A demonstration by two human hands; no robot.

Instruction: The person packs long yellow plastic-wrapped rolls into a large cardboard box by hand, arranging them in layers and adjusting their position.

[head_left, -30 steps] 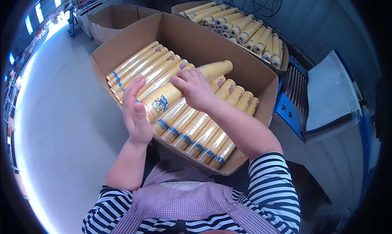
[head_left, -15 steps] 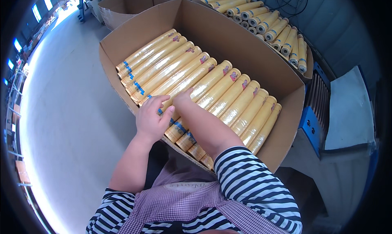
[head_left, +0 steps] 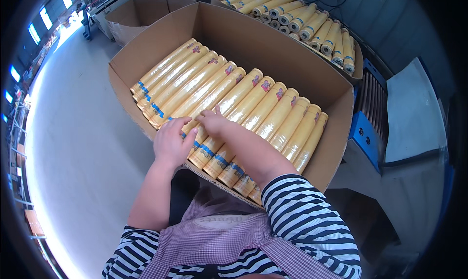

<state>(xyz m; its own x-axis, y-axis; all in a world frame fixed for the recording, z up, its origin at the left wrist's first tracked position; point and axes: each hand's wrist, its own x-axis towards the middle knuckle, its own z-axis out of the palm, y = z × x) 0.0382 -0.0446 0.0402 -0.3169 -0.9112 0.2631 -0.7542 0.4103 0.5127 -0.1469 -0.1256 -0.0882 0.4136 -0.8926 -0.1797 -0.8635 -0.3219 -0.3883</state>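
A big cardboard box (head_left: 234, 50) holds a row of shiny yellow tubes (head_left: 265, 111) in clear wrap, lying side by side at a slant. Blue bands mark their near ends, and small red-and-dark pictures sit at their far ends. My left hand (head_left: 171, 138) hovers at the box's near edge, over the tubes' near ends, fingers curved and thumb apart, nothing in it. Just right of it, my right hand (head_left: 213, 123) rests on the tubes near the middle of the row, fingers spread. Its forearm hides parts of several tubes.
Behind on the right, another carton (head_left: 360, 67) is piled with similar yellow tubes (head_left: 312, 23). An open cardboard box (head_left: 146, 16) stands at the far left. On the right are a blue-sided rack (head_left: 365, 137) and a pale sheet (head_left: 414, 113). Grey floor (head_left: 83, 133) stretches along the left.
My right hand has drawn slightly left, its fingers spreading over the tubes. My left hand stays beside it in much the same pose. The whole view has shifted a little.
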